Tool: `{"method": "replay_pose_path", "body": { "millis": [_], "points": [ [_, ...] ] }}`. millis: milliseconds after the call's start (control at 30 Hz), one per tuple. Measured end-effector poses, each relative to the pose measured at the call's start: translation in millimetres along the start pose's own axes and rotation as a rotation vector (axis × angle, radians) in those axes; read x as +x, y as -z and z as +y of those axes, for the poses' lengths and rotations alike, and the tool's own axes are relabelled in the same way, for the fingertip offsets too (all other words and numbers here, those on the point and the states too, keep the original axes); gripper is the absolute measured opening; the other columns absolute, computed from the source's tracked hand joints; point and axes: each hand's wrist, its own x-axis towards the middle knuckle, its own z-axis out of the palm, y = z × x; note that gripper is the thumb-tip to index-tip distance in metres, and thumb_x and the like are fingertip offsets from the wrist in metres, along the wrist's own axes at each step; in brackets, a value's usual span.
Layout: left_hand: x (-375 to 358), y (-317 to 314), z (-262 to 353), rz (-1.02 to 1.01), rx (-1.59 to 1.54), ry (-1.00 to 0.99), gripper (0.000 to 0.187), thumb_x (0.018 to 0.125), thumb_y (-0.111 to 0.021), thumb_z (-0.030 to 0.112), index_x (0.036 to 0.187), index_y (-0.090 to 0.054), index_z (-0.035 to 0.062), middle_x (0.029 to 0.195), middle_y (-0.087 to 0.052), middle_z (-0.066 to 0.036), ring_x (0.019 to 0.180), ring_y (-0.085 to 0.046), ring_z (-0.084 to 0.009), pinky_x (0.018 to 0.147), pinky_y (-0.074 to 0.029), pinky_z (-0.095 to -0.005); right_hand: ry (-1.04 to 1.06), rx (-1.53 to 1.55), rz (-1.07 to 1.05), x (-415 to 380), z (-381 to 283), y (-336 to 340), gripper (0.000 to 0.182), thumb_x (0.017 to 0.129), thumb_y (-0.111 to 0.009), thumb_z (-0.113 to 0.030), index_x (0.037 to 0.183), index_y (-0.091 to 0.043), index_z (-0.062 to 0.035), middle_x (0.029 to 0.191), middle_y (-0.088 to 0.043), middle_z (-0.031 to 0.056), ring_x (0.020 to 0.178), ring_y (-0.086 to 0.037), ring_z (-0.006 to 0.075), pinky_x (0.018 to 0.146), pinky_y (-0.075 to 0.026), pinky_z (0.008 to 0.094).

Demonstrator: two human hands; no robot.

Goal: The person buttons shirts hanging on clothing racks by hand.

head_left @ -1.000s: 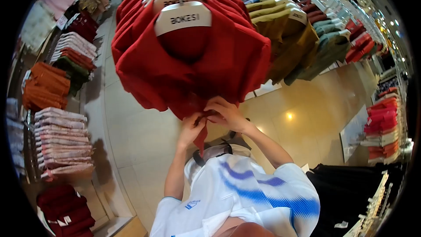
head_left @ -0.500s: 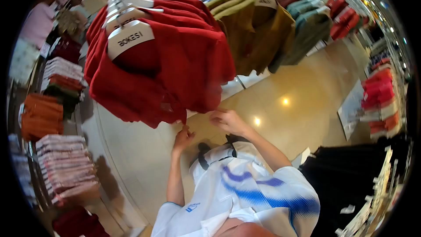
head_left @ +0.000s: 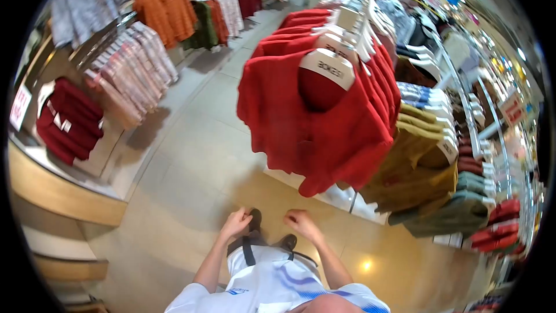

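My left hand (head_left: pixel 236 222) and my right hand (head_left: pixel 300 221) hang low in front of my body, fingers loosely curled, holding nothing. Above and ahead of them hangs a row of red shirts (head_left: pixel 324 122) on white hangers (head_left: pixel 328 67) marked with a brand name. Neither hand touches the shirts; the lowest red hem ends a short way above my right hand. My white and blue top (head_left: pixel 272 284) fills the bottom of the view.
Mustard (head_left: pixel 417 156), green and more red shirts continue along the same rack to the right. On the left wall hang orange (head_left: pixel 167 11), plaid (head_left: pixel 130 64) and dark red (head_left: pixel 66 119) shirts above a wooden ledge (head_left: pixel 58 194). Tiled floor (head_left: pixel 191 150) runs between rack and wall.
Both hands let go of the red shirt's hem and dropped down toward my waist. The view swung, so the red shirts now hang to the right and the wall display shows on the left.
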Motion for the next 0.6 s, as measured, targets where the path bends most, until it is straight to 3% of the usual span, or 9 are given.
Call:
{"method": "replay_pose_path", "body": {
  "millis": [67, 167, 233, 333, 600],
  "points": [
    [-26, -1, 1, 0.066, -0.060, 0.051, 0.029, 0.091, -0.065, 0.028, 0.096, -0.060, 0.0002, 0.077, -0.067, -0.015, 0.070, -0.067, -0.0252, 0.061, -0.050, -0.0381, 0.057, -0.061, -0.174, 4, -2, -14, 0.023, 0.091, -0.063, -0.024, 0.085, -0.065, -0.0016, 0.077, -0.064, 0.0175, 0.070, -0.062, 0.0338, 0.066, -0.048, 0.0414],
    [-45, -6, -2, 0.156, -0.098, 0.089, 0.024, 0.092, -0.065, 0.023, 0.097, -0.059, 0.0002, 0.072, -0.066, -0.011, 0.065, -0.065, -0.0198, 0.058, -0.049, -0.0350, 0.140, -0.096, -0.254, 7, -18, -21, 0.022, 0.090, -0.064, -0.023, 0.087, -0.064, -0.0011, 0.074, -0.061, 0.0164, 0.066, -0.059, 0.0327, 0.063, -0.047, 0.0405],
    [-45, -10, -6, 0.115, -0.449, 0.239, 0.018, 0.095, -0.062, 0.018, 0.098, -0.057, 0.0016, 0.071, -0.062, -0.004, 0.061, -0.057, -0.0102, 0.053, -0.046, -0.0266, 0.129, -0.091, -0.272, 7, -15, -26, 0.024, 0.092, -0.063, -0.025, 0.088, -0.064, -0.0015, 0.074, -0.061, 0.0162, 0.066, -0.059, 0.0323, 0.064, -0.047, 0.0406],
    [-29, -3, -11, 0.135, -0.489, 0.184, 0.016, 0.095, -0.060, 0.016, 0.097, -0.058, -0.0001, 0.068, -0.062, -0.006, 0.059, -0.058, -0.0111, 0.053, -0.047, -0.0303, 0.094, -0.096, -0.294, 13, -18, -33, 0.028, 0.093, -0.063, -0.029, 0.087, -0.063, -0.0018, 0.073, -0.061, 0.0157, 0.066, -0.060, 0.0305, 0.064, -0.047, 0.0391],
    [44, 76, -24, 0.113, -0.582, 0.001, 0.015, 0.098, -0.057, 0.014, 0.102, -0.058, -0.0003, 0.079, -0.062, -0.005, 0.070, -0.059, -0.0085, 0.061, -0.048, -0.0256, 0.073, -0.094, -0.268, 81, -24, -78, 0.028, 0.091, -0.068, -0.026, 0.084, -0.064, 0.0012, 0.070, -0.061, 0.0150, 0.060, -0.055, 0.0264, 0.058, -0.043, 0.0387]
  ]
}}
